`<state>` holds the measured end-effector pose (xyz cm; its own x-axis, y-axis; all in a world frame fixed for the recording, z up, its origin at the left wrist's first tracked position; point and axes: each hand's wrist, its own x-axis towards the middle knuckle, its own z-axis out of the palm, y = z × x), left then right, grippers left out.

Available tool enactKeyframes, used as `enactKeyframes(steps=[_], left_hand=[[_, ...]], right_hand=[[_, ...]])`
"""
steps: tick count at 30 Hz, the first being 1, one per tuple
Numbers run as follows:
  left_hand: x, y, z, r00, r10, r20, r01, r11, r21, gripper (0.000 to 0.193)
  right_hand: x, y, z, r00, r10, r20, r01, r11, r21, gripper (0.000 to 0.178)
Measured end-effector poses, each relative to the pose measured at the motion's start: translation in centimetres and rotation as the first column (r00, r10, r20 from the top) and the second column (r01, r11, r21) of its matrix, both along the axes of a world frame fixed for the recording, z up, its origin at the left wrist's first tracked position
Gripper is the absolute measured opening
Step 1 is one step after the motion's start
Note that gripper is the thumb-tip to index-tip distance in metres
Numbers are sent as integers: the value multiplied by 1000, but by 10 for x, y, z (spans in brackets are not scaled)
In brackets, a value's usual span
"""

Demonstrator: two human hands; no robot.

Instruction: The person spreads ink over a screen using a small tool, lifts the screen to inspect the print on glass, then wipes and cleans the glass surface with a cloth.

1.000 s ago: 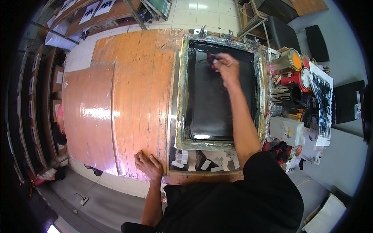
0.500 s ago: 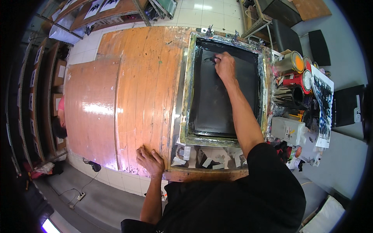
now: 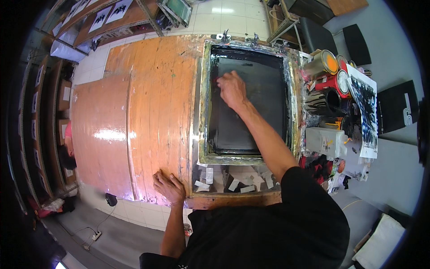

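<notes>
A screen printing frame [image 3: 204, 112], its wooden border crusted with ink, lies on the table in front of me. Over its dark grey mesh [image 3: 260, 89], my right hand [image 3: 233, 91] is at the upper left part, fingers closed and bent. Whatever they hold is mostly hidden; a small reddish bit shows at the fingertips. Black ink lines the inner edges of the frame, and a dark smear sits near the top of the mesh. My left hand [image 3: 170, 187] lies on the wooden tabletop [image 3: 156, 112] near its front edge, fingers spread.
Hinge clamps [image 3: 254, 40] stand along the frame's far edge. Paint cans [image 3: 324, 65], a white container [image 3: 326, 141] and an ink-stained sheet [image 3: 363, 107] crowd the right side. Glass with tape pieces [image 3: 233, 184] shows below the frame. Another person [image 3: 67, 145] is at the far left.
My right hand has moved left across the mesh and slightly nearer, toward the frame's left side. My left hand stays on the tabletop. The whole view has shifted a little.
</notes>
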<state>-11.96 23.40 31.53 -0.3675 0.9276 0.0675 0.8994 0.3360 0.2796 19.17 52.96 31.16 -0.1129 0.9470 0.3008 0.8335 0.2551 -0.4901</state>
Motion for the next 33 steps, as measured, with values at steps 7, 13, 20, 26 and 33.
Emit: enactKeyframes(steps=[7, 13, 20, 26, 33], left_hand=[[-11, -30, -32, 997, -9, -71, 13, 999, 49, 58], [1, 3, 7, 993, -28, 115, 27, 1000, 9, 53], [-4, -12, 5, 998, -12, 63, 9, 999, 52, 51], [-3, -13, 7, 998, -27, 64, 19, 993, 117, 50], [-4, -17, -12, 999, -39, -19, 40, 997, 59, 54]], right_hand=[[76, 18, -6, 931, -337, 137, 302, 927, 223, 19], [120, 53, -83, 775, -617, 138, 585, 782, 213, 16], [4, 60, -55, 983, -183, 1, 183, 983, 28, 12], [-22, 14, -23, 994, 11, -104, -6, 999, 42, 13], [-41, -85, -6, 989, 74, -131, -91, 987, -132, 16]])
